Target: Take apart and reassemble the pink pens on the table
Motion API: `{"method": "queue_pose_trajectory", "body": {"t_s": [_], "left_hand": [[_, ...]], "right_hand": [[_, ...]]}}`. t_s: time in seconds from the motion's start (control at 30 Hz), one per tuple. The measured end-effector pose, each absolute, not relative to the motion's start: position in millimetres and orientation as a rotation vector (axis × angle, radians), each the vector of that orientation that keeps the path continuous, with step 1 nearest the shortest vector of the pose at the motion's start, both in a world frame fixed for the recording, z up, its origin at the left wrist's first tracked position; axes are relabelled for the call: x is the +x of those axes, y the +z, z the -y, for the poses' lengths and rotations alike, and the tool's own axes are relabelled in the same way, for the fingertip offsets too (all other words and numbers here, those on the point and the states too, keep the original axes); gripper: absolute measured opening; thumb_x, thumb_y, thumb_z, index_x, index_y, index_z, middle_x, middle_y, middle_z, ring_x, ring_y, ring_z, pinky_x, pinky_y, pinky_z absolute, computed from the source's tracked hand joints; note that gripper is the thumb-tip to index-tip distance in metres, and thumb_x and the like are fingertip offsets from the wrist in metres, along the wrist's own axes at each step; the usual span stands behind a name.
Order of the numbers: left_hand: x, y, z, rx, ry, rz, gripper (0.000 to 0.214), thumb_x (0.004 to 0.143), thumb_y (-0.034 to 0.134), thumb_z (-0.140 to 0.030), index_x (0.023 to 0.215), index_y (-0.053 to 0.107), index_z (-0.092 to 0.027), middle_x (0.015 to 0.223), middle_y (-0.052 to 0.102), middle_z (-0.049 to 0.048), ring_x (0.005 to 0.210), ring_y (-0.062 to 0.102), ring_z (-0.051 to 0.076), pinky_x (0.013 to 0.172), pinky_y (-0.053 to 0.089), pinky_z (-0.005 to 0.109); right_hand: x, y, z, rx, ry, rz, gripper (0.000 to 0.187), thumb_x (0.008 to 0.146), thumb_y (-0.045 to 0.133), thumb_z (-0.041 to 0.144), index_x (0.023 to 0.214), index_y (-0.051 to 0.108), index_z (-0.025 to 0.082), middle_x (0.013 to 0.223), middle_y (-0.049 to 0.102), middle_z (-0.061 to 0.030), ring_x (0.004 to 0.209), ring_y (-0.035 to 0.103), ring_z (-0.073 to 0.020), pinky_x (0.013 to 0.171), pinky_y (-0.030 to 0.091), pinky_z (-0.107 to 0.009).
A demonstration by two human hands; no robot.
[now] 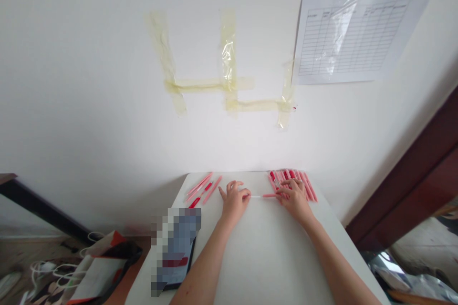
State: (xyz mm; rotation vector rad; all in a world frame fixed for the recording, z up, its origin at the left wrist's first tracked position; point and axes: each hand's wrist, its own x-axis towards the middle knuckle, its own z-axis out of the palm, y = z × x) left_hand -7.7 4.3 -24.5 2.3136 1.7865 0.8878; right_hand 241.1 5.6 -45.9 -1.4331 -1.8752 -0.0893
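On my bench (265,257), left hand (234,202) and right hand (295,198), fingers pinching a thin red-and-white rod (263,196), red tubes (304,186) just beyond

Two hands (265,201); one white-and-pink tube (263,196) between them. To its left, about four pink tubes (202,189); to its right, a packed group of pink tubes (291,182), over a dozen, exact number unclear. On the wall, one ruled sheet (352,33) and five tape strips (229,47).
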Motion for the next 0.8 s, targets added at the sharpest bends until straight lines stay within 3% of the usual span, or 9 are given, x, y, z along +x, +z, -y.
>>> {"method": "queue_pose_trajectory", "body": {"t_s": [0.53,0.8], "left_hand": [[-9,-21,-3,2.309,0.858,-1.766,0.012,0.083,0.063,-0.021,0.081,0.071,-0.03,0.126,0.057,0.0017,0.131,0.038,0.029,0.108,0.006,0.076],[-10,-20,-3,2.318,0.829,-1.752,0.013,0.082,0.065,-0.02,0.082,0.072,-0.031,0.126,0.057,0.0014,0.131,0.037,0.029,0.108,0.003,0.076]], "right_hand": [[236,-41,0,-1.444,-0.191,1.801,0.021,0.085,0.062,0.042,0.078,0.072,0.025,0.107,0.062,-0.0085,0.112,0.045,-0.0318,0.094,0.038,-0.052],[212,-37,10,-1.557,-0.293,1.821,0.027,0.085,0.062,0.04,0.065,0.063,0.022,0.101,0.062,-0.0074,0.114,0.044,-0.032,0.102,0.03,-0.056]]}}
